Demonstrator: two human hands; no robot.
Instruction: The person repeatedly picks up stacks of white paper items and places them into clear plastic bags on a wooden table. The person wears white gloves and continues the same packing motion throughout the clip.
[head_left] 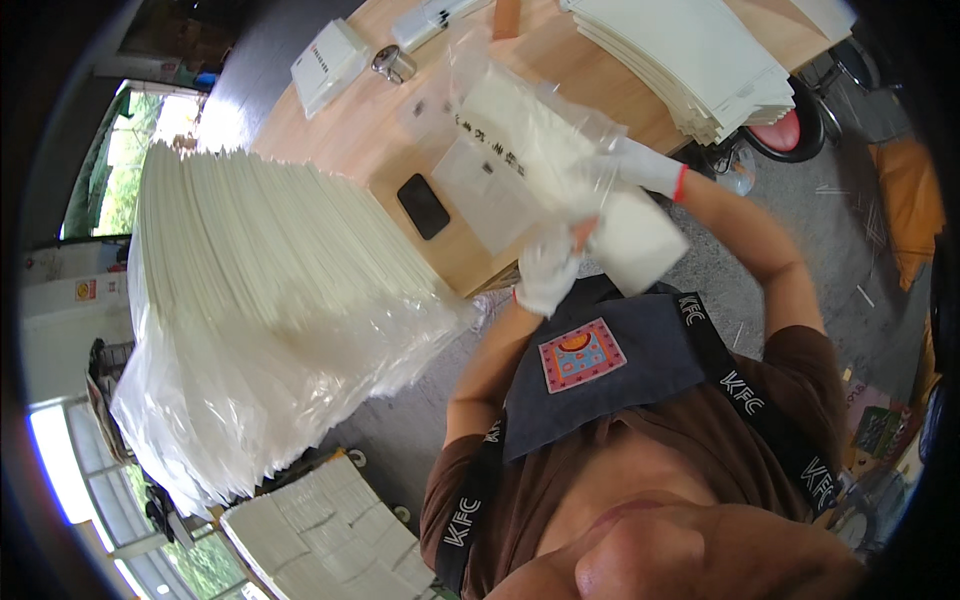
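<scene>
white slab-shaped stack [640, 245] jutting past my pale wooden surface's [335, 140] near edge, clear black-marked plastic bag [500, 150] around its far part, bare wood beyond the flat black phone [424, 206], my elbows bent, white-gloved left grip [548, 272] pinching the stack's side, white-gloved right grip [640, 168] blurred, closure I cannot tell

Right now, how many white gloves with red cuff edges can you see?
2. One glove is on the left hand, nearer the black phone; the other glove is on the right hand, by the clear plastic bag. Others may be hidden.
</scene>
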